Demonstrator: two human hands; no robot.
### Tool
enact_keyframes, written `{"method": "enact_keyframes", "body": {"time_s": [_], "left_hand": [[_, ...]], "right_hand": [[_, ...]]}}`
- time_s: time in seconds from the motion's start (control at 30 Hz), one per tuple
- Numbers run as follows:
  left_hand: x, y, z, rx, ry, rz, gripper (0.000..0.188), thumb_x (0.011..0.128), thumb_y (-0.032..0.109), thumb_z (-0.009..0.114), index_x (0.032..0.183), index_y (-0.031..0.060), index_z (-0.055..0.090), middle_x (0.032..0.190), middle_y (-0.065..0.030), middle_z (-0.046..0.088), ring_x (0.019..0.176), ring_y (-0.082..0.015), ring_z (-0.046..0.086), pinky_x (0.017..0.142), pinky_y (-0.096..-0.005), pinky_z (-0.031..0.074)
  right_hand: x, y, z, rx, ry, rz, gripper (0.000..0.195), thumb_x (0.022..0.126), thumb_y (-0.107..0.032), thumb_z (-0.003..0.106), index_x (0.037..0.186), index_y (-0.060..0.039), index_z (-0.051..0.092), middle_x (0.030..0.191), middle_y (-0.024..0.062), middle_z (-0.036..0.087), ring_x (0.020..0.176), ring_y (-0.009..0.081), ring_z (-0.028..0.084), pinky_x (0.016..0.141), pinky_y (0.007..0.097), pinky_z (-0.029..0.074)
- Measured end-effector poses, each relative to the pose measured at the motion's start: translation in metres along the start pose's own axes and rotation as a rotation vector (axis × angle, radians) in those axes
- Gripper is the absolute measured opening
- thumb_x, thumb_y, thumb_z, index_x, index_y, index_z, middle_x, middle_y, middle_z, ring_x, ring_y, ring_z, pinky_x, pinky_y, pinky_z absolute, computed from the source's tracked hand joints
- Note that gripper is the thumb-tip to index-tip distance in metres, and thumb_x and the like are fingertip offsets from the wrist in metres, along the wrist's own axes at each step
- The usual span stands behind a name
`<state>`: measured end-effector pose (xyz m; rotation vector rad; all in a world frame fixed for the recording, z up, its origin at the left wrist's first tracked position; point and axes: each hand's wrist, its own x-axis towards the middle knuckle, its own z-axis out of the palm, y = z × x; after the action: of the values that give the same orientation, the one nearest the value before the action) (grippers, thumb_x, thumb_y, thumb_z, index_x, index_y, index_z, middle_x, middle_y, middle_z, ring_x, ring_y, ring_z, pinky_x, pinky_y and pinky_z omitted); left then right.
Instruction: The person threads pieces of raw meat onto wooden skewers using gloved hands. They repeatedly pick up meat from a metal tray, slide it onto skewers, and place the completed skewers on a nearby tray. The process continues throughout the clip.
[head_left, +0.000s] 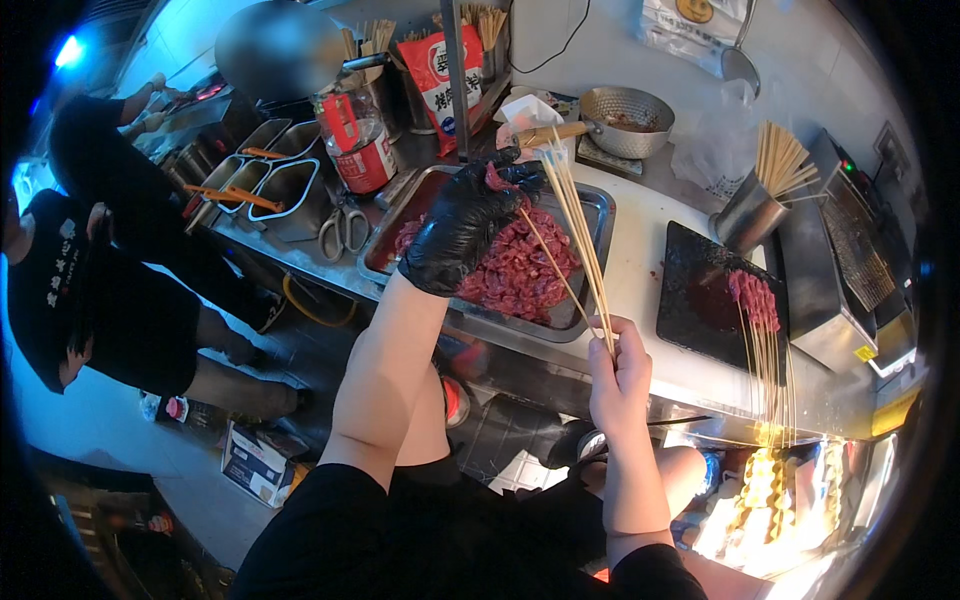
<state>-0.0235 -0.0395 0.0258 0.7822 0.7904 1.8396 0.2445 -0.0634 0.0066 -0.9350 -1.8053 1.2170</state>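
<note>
In a black glove, my left hand (469, 225) grips a small piece of raw red meat (499, 180) above a steel tray (600, 225). Chopped raw meat (525, 262) is heaped in that tray. Bare, my right hand (621, 375) holds several bamboo skewers (581, 225) near their lower ends. One of these skewers (551, 259) slants away from the bunch, its upper end at the meat in my left hand. On a black board (690, 285) to the right lie several skewers with meat (756, 300) on their tips, their sticks hanging past the counter edge.
A steel cup of skewers (750, 214) stands behind the board, beside a metal appliance (840, 277). A hammered pan (630, 124) sits at the back. Scissors (343, 232), a red-labelled jug (364, 161) and sauce containers (289, 187) are at left. Two people stand farther left, one nearer (97, 292).
</note>
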Motion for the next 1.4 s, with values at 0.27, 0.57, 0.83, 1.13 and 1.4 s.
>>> {"method": "enact_keyframes", "body": {"time_s": [0.27,0.57,0.83,1.13,1.4], "left_hand": [[-0.004,-0.001,0.003,-0.005,-0.032,0.028,0.023,0.089,0.016,0.061,0.108,0.0040,0.059,0.097,-0.0061,0.066,0.089,-0.0165,0.064,0.076,-0.0291,0.054],[0.001,0.002,0.007,0.128,-0.249,0.035,0.023,0.089,0.018,0.062,0.107,0.0040,0.059,0.095,-0.0055,0.066,0.089,-0.0161,0.064,0.077,-0.0293,0.054],[-0.012,0.013,0.007,0.144,-0.240,-0.008,0.027,0.090,0.024,0.062,0.107,0.0033,0.060,0.096,-0.0038,0.065,0.088,-0.0158,0.063,0.079,-0.0302,0.053],[-0.004,-0.008,0.016,-0.073,-0.244,0.070,0.030,0.093,0.034,0.057,0.102,0.0050,0.060,0.085,-0.0056,0.065,0.080,-0.0199,0.065,0.073,-0.0315,0.054],[-0.002,-0.025,0.021,-0.157,-0.165,0.152,0.027,0.096,0.033,0.052,0.095,0.0066,0.057,0.081,-0.0064,0.064,0.070,-0.0205,0.063,0.064,-0.0324,0.051]], "right_hand": [[0.007,0.008,-0.007,-0.150,0.023,-0.053,0.016,0.088,-0.004,0.053,0.103,-0.0024,0.058,0.056,0.0018,0.047,0.050,0.0065,0.044,0.048,0.0235,0.033],[-0.003,0.012,-0.001,-0.131,0.181,-0.254,0.017,0.086,0.001,0.050,0.102,0.0011,0.055,0.069,0.0058,0.049,0.061,0.0105,0.043,0.053,0.0282,0.034],[-0.003,-0.006,0.008,-0.071,0.036,-0.100,0.016,0.088,0.001,0.046,0.102,-0.0012,0.054,0.071,-0.0010,0.042,0.061,0.0055,0.034,0.054,0.0225,0.027],[-0.001,0.011,0.009,0.044,0.029,-0.083,0.017,0.090,0.000,0.045,0.105,-0.0030,0.053,0.079,-0.0028,0.041,0.068,0.0051,0.034,0.059,0.0201,0.027],[0.000,0.021,0.014,0.050,0.036,-0.135,0.016,0.092,-0.002,0.045,0.105,-0.0039,0.053,0.074,-0.0049,0.037,0.063,0.0030,0.031,0.055,0.0191,0.023]]}}
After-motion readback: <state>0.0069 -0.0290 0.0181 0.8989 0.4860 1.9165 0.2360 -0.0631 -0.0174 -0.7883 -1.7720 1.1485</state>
